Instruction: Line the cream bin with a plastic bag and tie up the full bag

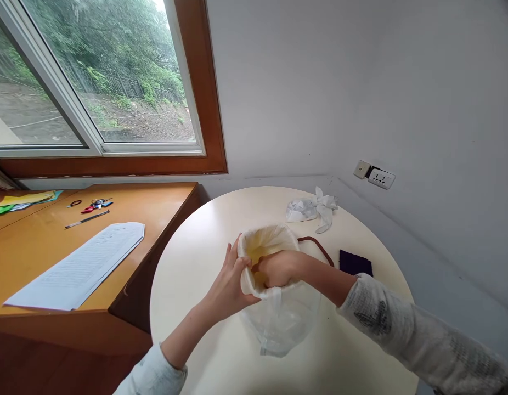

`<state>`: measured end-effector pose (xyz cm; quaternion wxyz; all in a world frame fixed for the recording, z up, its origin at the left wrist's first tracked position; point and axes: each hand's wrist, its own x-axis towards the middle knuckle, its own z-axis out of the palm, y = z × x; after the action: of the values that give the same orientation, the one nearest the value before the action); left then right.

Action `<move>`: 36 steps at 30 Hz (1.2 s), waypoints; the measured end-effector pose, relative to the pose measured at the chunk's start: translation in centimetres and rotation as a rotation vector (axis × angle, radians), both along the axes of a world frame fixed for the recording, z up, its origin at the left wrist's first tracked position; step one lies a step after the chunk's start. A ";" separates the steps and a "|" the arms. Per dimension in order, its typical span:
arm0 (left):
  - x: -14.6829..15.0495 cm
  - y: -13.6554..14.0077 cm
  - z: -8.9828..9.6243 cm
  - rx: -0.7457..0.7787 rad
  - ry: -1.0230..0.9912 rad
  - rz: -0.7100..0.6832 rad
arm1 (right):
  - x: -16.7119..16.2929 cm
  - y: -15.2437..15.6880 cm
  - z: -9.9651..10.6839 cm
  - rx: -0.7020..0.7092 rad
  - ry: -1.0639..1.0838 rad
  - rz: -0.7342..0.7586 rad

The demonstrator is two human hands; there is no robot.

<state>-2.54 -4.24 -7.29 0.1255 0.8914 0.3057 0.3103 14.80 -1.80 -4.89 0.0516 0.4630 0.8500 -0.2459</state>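
Lined container (pixel 270 236): near the middle of the round table (pixel 184 274), well in from the far edge, mouth tipped up toward the near edge
Left hand (pixel 227 282): nearer the left edge, clasped around the left side of the rim, fingertips over the lip
Right hand (pixel 281 267): across the rim from the right edge, down inside the mouth, close to the left hand but on the inner side; grip on anything inside impossible to tell
Liner bag (pixel 284 323): folded over the rim, loose clear part hanging toward the near edge
Long axis: cannot tell, body hidden behind liner and hands
Hidden: right fingertips, bottom of the container
Toward the right edge: brown strip (pixel 325 253), partly behind the right forearm; dark cloth (pixel 355 263), lower part cut off by the sleeve
Far edge: knotted bag (pixel 302 209), contents unclear
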 end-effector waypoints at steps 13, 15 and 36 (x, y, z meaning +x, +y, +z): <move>-0.2 2.9 -0.3 -0.314 -0.119 0.060 | 3.9 -2.6 4.7 0.396 0.362 -0.115; -0.1 3.2 -0.6 -0.318 -0.125 0.063 | 4.3 -2.8 3.3 0.444 0.341 -0.107; 2.6 1.5 2.5 0.248 0.151 -0.076 | 14.0 -6.9 -7.0 0.183 0.324 -0.482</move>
<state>0.07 -2.70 -4.74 0.0027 0.9318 0.2395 0.2727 28.85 -8.69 -11.87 -0.1864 0.6090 0.7313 -0.2439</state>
